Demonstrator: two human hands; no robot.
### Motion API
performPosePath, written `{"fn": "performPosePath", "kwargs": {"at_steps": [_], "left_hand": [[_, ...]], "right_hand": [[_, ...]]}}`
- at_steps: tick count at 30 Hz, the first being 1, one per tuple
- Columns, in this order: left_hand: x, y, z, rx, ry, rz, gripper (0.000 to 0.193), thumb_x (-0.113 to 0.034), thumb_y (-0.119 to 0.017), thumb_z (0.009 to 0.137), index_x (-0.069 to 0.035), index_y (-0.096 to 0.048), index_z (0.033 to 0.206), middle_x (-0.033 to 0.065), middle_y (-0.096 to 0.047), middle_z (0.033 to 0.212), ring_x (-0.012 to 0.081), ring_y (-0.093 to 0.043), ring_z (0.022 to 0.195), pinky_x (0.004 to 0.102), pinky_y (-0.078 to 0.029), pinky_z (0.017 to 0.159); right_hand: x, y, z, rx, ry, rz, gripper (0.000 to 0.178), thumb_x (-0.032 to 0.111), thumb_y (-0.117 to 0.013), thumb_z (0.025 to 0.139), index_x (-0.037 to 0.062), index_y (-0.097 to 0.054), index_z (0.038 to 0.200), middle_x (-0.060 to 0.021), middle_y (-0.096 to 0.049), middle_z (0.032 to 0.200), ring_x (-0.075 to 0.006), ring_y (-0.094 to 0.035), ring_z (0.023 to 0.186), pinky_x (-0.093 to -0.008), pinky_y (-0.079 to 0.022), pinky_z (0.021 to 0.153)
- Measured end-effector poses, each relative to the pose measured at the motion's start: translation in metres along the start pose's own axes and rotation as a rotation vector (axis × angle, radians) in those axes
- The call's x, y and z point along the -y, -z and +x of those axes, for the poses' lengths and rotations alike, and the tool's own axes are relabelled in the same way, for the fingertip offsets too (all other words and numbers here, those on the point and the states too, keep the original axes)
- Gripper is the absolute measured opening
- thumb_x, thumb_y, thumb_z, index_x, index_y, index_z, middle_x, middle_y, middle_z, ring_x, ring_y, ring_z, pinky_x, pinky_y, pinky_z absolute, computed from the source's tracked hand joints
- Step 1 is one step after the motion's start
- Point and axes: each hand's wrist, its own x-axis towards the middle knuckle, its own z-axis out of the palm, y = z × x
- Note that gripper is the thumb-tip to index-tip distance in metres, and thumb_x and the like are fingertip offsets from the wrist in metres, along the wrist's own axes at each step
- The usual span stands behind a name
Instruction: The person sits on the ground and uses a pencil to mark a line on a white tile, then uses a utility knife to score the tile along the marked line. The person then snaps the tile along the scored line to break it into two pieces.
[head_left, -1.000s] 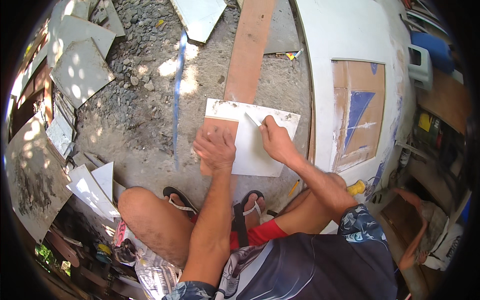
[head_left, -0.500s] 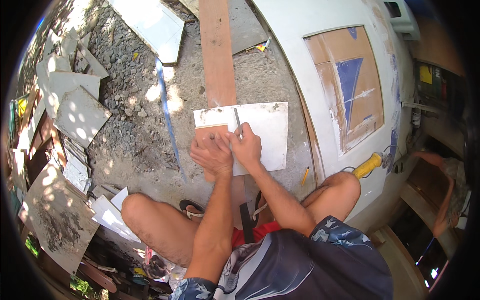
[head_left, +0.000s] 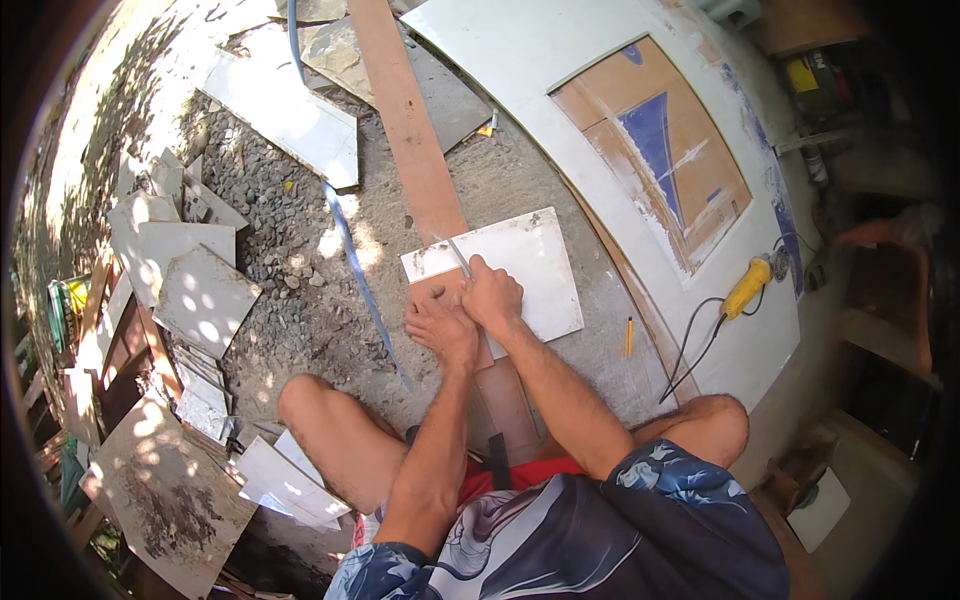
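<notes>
White tile lies flat across a long wooden plank on the gravel ground, just ahead of the person's bent knees. Right hand rests on the tile's near left part, fingers curled and pinched around a thin grey tool; the tool's tip sits on the tile surface and its shaft slants up and left, away from the knuckles. Left hand lies just beside the right, touching it, palm down at the tile's near left edge where tile meets plank; its fingers are held close together and pressed flat, holding nothing. Most of the tile shows bare to the right of both hands. A blue strip runs over the ground left of the plank. Loose tile pieces lie scattered further left, well apart from the hands. A large white panel with a brown and blue patch lies to the right; on it, a yellow grinder with a black cord. A pencil lies between tile and panel.
</notes>
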Motion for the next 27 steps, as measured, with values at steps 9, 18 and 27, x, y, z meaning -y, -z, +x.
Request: {"fn": "performPosePath", "kwargs": {"at_steps": [9, 18, 27], "left_hand": [[0.002, 0.046, 0.023, 0.472, -0.080, 0.027, 0.098, -0.023, -0.095, 0.078, -0.008, -0.035, 0.154, 0.0335, -0.021, 0.159, 0.0525, -0.025, 0.146, 0.0599, -0.024, 0.123], [0.000, 0.038, 0.018, 0.056, -0.685, 0.445, 0.056, -0.011, -0.069, 0.097, 0.005, -0.047, 0.146, 0.0330, -0.041, 0.160, 0.0529, -0.038, 0.151, 0.0505, -0.042, 0.123], [0.023, 0.043, 0.022, 0.222, -0.929, 0.722, 0.066, -0.006, -0.057, 0.099, 0.013, -0.037, 0.159, 0.0388, -0.037, 0.164, 0.0544, -0.038, 0.153, 0.0431, -0.049, 0.121]], "right_hand": [[0.003, 0.000, -0.004, -0.022, -0.021, 0.023, 0.032, 0.028, -0.076, 0.096, 0.0062, -0.066, 0.116, -0.0247, -0.078, 0.101, -0.0441, -0.077, 0.099, -0.0552, -0.060, 0.086], [0.008, 0.003, -0.010, -0.070, -0.012, 0.047, 0.033, 0.030, -0.076, 0.094, 0.0049, -0.067, 0.113, -0.0232, -0.078, 0.100, -0.0427, -0.078, 0.098, -0.0538, -0.061, 0.085], [-0.004, -0.003, -0.002, -0.077, -0.003, 0.094, 0.038, 0.033, -0.082, 0.091, 0.0052, -0.067, 0.112, -0.0237, -0.078, 0.099, -0.0420, -0.078, 0.096, -0.0527, -0.062, 0.084]]}}
